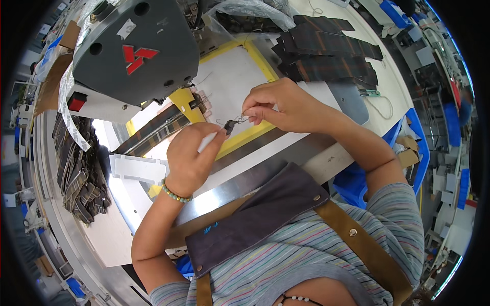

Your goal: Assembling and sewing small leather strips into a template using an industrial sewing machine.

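Observation:
My left hand [191, 150] pinches a small dark scrap [230, 125] between thumb and fingertip, over the near part of a yellow-edged white work area [229, 64]. Thin dark threads [239, 120] trail from this piece toward my right hand [275, 105]. The fingers of the right hand are closed on the thread ends, a short way to the right of the left fingertips. What exactly the dark scrap is I cannot make out. A plaid fabric strip [158, 130] lies under a clamp left of my hands.
A large grey sewing machine head [135, 51] overhangs the upper left. Dark plaid strips [326, 48] are stacked at the far right, with small green thread snips [370, 93] beside them. Striped fabric [79, 173] hangs in a heap at left. A blue bin [421, 148] stands right.

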Action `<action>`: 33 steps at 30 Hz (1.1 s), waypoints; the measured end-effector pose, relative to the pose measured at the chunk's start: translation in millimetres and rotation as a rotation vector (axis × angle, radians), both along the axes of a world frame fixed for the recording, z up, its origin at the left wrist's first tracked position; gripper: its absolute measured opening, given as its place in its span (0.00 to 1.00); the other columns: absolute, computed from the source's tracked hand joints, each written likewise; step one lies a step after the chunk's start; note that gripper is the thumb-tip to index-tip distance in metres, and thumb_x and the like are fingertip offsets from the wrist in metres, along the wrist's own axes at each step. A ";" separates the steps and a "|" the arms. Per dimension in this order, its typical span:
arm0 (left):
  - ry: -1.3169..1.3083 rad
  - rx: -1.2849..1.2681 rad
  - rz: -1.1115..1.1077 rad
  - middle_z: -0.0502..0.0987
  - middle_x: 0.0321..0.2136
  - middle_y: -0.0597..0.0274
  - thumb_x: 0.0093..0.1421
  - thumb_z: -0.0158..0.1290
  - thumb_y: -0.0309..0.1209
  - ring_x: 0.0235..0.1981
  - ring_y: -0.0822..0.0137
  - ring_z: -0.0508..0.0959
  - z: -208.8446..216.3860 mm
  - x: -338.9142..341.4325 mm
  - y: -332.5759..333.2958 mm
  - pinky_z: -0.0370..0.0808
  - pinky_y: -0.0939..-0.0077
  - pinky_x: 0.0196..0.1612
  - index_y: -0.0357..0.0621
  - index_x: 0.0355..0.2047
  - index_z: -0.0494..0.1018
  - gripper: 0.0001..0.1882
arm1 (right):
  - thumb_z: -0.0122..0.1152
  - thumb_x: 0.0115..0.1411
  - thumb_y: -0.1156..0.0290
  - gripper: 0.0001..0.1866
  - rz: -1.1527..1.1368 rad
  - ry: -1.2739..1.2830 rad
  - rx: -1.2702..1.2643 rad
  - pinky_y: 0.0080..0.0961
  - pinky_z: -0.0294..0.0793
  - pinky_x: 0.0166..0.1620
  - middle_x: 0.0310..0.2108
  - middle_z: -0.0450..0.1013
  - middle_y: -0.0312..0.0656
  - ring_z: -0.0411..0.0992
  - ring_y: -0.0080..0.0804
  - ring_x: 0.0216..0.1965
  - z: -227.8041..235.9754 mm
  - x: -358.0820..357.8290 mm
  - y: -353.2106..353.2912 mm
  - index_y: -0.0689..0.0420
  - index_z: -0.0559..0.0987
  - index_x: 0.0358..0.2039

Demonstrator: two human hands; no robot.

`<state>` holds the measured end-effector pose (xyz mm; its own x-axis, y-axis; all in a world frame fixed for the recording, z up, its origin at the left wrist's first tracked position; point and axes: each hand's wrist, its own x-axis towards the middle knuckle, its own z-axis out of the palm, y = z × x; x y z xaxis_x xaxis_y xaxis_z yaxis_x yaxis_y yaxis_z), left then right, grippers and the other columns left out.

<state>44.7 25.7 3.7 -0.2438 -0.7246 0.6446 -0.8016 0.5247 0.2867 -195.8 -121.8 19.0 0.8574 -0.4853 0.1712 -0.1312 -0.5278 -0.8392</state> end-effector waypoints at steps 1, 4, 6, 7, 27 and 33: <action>-0.231 -0.136 -0.086 0.83 0.41 0.57 0.52 0.69 0.20 0.40 0.58 0.85 1.5 3.0 -0.9 0.80 0.72 0.36 0.40 0.37 0.86 0.11 | 0.63 0.73 0.72 0.08 0.011 0.015 0.166 0.25 0.83 0.39 0.35 0.82 0.41 0.83 0.28 0.38 1.1 2.5 1.3 0.65 0.84 0.43; -0.375 -0.315 -0.123 0.84 0.41 0.60 0.49 0.70 0.21 0.40 0.59 0.86 -6.0 6.6 0.5 0.80 0.72 0.34 0.40 0.40 0.87 0.15 | 0.64 0.73 0.71 0.09 0.031 -0.002 0.505 0.24 0.83 0.42 0.40 0.82 0.38 0.82 0.25 0.43 1.2 10.4 7.7 0.64 0.84 0.46; -0.384 -0.326 -0.135 0.83 0.40 0.60 0.49 0.70 0.21 0.39 0.58 0.86 -5.9 7.2 0.9 0.80 0.72 0.33 0.39 0.38 0.87 0.14 | 0.64 0.73 0.71 0.09 0.036 -0.034 0.674 0.23 0.83 0.42 0.43 0.81 0.37 0.81 0.24 0.46 0.0 14.7 13.0 0.63 0.84 0.47; -0.399 -0.352 -0.143 0.83 0.39 0.60 0.51 0.69 0.21 0.40 0.59 0.86 -6.2 7.2 1.5 0.81 0.72 0.34 0.39 0.38 0.85 0.12 | 0.66 0.72 0.70 0.10 0.066 -0.010 0.518 0.22 0.83 0.42 0.44 0.81 0.37 0.80 0.24 0.47 -1.6 16.4 17.6 0.63 0.84 0.48; -0.476 -0.427 -0.157 0.78 0.38 0.65 0.55 0.68 0.21 0.45 0.62 0.85 -7.6 19.0 8.0 0.81 0.75 0.35 0.43 0.32 0.83 0.06 | 0.57 0.79 0.63 0.13 0.136 -0.139 0.818 0.25 0.85 0.46 0.45 0.77 0.40 0.81 0.28 0.48 -20.8 4.0 4.3 0.61 0.79 0.48; -0.482 -0.435 -0.186 0.80 0.39 0.64 0.54 0.67 0.21 0.45 0.61 0.86 -3.1 16.3 4.8 0.82 0.75 0.36 0.42 0.33 0.83 0.06 | 0.65 0.74 0.69 0.11 0.181 -0.007 0.864 0.22 0.85 0.46 0.50 0.79 0.45 0.82 0.27 0.48 -20.4 16.1 24.2 0.64 0.81 0.49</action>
